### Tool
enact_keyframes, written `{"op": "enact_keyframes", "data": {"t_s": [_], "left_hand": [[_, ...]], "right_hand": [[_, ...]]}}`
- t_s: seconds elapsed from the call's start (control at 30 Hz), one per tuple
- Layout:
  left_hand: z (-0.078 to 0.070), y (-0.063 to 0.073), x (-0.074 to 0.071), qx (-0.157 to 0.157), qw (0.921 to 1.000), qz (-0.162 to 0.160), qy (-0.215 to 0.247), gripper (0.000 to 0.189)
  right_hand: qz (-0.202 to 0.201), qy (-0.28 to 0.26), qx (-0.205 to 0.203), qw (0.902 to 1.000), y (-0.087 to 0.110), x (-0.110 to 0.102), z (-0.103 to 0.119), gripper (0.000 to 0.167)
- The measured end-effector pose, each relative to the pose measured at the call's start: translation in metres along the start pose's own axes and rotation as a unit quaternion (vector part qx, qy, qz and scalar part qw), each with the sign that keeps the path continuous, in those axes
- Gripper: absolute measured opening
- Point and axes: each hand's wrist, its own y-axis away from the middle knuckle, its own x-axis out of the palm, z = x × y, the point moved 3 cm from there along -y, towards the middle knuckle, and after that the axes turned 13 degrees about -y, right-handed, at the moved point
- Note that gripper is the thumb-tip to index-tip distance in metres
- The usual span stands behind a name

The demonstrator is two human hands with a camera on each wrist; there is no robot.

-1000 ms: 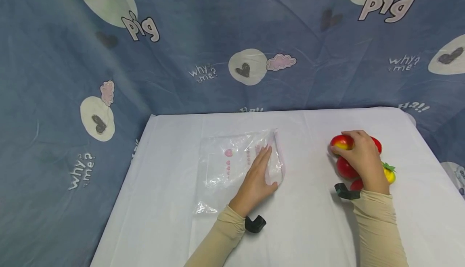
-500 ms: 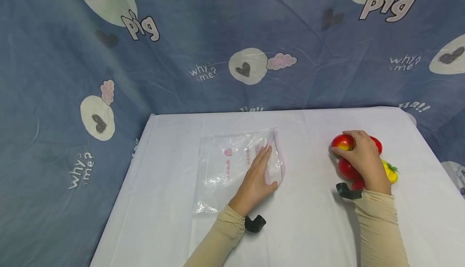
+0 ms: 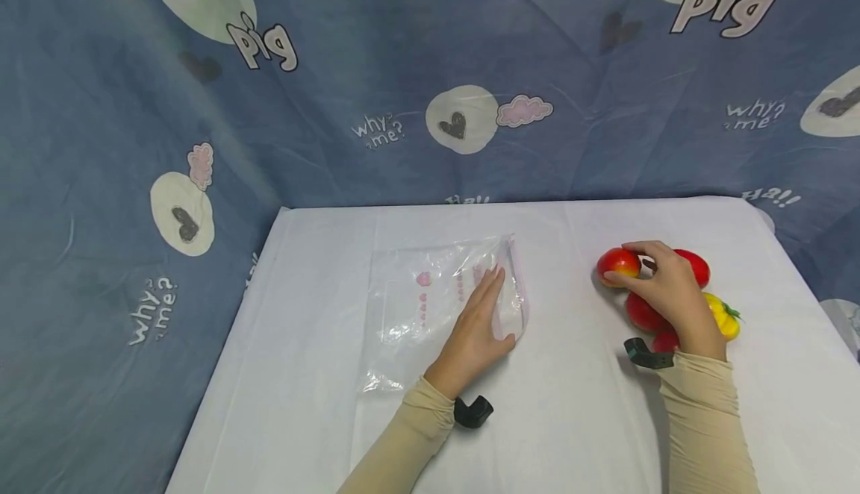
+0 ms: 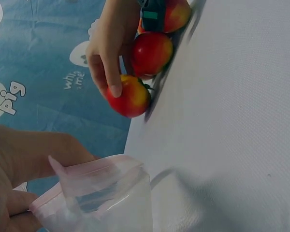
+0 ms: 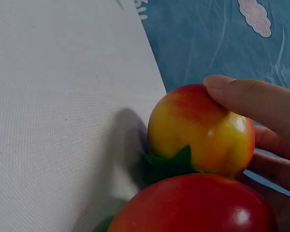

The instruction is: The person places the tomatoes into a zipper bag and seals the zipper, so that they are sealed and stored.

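Up behind we've got the blue cloth (image 3: 322, 158), reading "pig", "why? me?" and "Ha!!"; below it, the white desk (image 3: 558, 419). On that, our clear bag (image 3: 399, 330) with pink hearts (image 3: 423, 279), mouth gaping in the left wrist view. Left hand (image 3: 466, 345), fingers extended, rests against the bag; right hand (image 3: 672, 292), thumb and fingers curled, grips a red-and-yellow fruit (image 3: 618, 265) over the desk's right side, near other fruits (image 3: 643, 313). Only the wrist views give us its green leaf (image 5: 171, 164).

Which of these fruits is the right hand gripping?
The red-and-yellow fruit, leftmost in the head view, pinched by the right hand; the other red fruits and the yellow one lie to its right.
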Motion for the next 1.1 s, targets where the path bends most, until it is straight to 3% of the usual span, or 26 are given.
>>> {"op": "enact_keyframes", "data": {"t_s": [0.3,0.6,1.1], "left_hand": [[0.001,-0.001,0.000,-0.005,1.0000,0.008,0.003,0.105],[0.001,-0.001,0.000,-0.006,0.9999,0.008,0.004,0.105],[0.001,0.000,-0.001,-0.008,0.9999,0.009,0.004,0.104]], "right_hand": [[0.031,-0.002,0.003,0.9995,0.001,0.000,-0.001,0.084],[0.032,0.003,-0.006,0.9995,0.001,0.001,-0.001,0.081],[0.061,-0.054,-0.031,0.9962,0.000,0.012,0.009,0.078]]}}
